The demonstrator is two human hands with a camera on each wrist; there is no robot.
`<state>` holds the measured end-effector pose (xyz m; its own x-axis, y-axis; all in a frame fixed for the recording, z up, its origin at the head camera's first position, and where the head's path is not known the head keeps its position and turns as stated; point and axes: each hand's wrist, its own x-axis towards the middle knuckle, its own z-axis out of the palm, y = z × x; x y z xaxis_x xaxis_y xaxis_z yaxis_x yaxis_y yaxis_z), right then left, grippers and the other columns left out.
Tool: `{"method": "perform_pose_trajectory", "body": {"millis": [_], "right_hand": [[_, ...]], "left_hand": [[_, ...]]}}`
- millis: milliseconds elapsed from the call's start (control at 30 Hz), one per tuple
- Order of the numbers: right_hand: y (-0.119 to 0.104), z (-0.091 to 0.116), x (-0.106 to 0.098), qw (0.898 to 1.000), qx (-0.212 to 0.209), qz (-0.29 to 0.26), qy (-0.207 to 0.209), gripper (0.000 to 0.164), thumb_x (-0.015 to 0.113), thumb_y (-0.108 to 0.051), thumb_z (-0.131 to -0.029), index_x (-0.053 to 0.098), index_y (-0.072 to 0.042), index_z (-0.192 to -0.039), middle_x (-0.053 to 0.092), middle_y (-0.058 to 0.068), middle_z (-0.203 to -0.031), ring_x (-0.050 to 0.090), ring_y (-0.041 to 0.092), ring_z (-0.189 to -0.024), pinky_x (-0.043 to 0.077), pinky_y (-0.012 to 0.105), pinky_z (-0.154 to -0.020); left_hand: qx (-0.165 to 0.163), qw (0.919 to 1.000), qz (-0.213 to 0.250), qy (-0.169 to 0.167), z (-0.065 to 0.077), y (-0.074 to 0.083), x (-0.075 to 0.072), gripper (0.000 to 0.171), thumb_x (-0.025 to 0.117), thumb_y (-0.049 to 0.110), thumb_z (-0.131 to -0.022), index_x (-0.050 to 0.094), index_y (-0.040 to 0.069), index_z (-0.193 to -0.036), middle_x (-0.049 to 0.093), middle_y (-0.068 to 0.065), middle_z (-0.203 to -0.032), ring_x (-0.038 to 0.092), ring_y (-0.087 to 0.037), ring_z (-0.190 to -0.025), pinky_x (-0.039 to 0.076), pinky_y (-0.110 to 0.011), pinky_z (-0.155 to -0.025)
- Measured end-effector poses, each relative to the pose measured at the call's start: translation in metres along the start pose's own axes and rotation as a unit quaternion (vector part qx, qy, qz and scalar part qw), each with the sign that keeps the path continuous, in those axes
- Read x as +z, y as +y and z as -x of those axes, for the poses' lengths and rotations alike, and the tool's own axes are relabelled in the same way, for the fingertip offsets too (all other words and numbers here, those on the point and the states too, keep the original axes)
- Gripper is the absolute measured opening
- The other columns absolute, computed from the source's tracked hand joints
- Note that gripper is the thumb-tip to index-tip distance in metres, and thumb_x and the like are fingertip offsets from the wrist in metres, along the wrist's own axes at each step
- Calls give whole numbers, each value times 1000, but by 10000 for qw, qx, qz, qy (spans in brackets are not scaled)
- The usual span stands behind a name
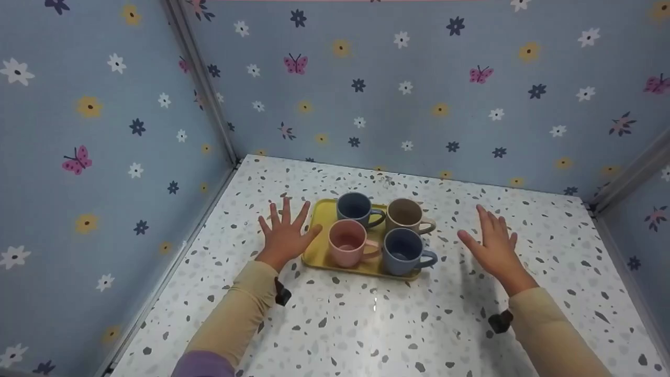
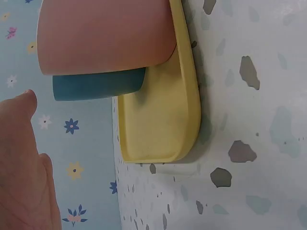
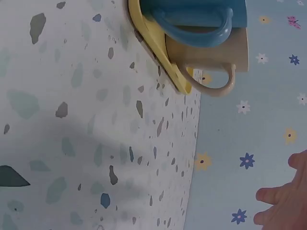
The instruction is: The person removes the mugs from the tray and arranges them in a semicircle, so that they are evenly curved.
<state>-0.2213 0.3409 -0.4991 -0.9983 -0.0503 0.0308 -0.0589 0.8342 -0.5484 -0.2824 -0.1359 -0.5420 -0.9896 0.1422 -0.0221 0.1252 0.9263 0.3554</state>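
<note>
A yellow tray (image 1: 321, 246) lies on the speckled tabletop. On it stand a dark blue mug (image 1: 354, 208), a beige mug (image 1: 404, 215), a pink mug (image 1: 346, 246) and a lighter blue mug (image 1: 401, 252), all upright with their handles towards the right. My left hand (image 1: 285, 238) is spread at the tray's left side, thumb near its edge; whether it touches cannot be told. Some way right of the mugs, my right hand (image 1: 494, 248) has its fingers straight and holds nothing. The left wrist view shows the pink mug (image 2: 108, 36) over the tray's rounded corner.
A blue wall (image 1: 419, 94) with flowers and butterflies stands behind the table (image 1: 356, 324). Another wall (image 1: 104, 157) closes off the left side, and a third (image 1: 644, 230) stands at the right. Each wrist wears a small black device (image 1: 282, 292).
</note>
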Motion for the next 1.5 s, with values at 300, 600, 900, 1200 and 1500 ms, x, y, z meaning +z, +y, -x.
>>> {"method": "perform_pose_trajectory", "body": {"millis": [300,600,900,1200,1500], "right_hand": [[-11,3,15,9976,-402,-491,271,86,53,-53,-100,9,-17,-164,11,25,-166,6,48,-152,8,73,-115],[-16,6,41,9902,-765,-956,674,77,60,-44,-100,25,-10,-160,32,20,-159,26,39,-148,22,64,-117],[-21,12,74,9820,-784,-1508,824,73,66,-30,-99,29,-9,-158,39,19,-154,34,37,-145,25,62,-116],[-17,12,97,9740,-1038,-1920,600,63,65,-27,-100,39,-5,-153,48,21,-149,43,38,-138,37,61,-109],[-17,14,114,9723,-924,-2085,517,41,60,-19,-103,55,0,-139,61,16,-136,57,33,-126,49,55,-101]], "left_hand": [[-15,9998,175,-126,7,-4,25,80,33,72,-97,14,30,-164,-7,-22,-167,-13,-50,-150,-8,-74,-113],[-31,9995,16,-313,9,5,45,79,29,72,-98,13,30,-164,-3,-24,-167,-2,-52,-151,1,-72,-115],[-11,9993,4,-378,14,6,51,73,35,62,-101,17,28,-163,3,-25,-167,3,-53,-150,2,-72,-116],[35,9975,180,-684,16,6,53,83,37,73,-95,18,29,-163,3,-26,-166,-1,-51,-151,2,-70,-117],[-102,9937,403,-1041,14,2,56,92,34,83,-89,21,29,-162,-2,-21,-168,-8,-44,-153,-4,-64,-120]]}}
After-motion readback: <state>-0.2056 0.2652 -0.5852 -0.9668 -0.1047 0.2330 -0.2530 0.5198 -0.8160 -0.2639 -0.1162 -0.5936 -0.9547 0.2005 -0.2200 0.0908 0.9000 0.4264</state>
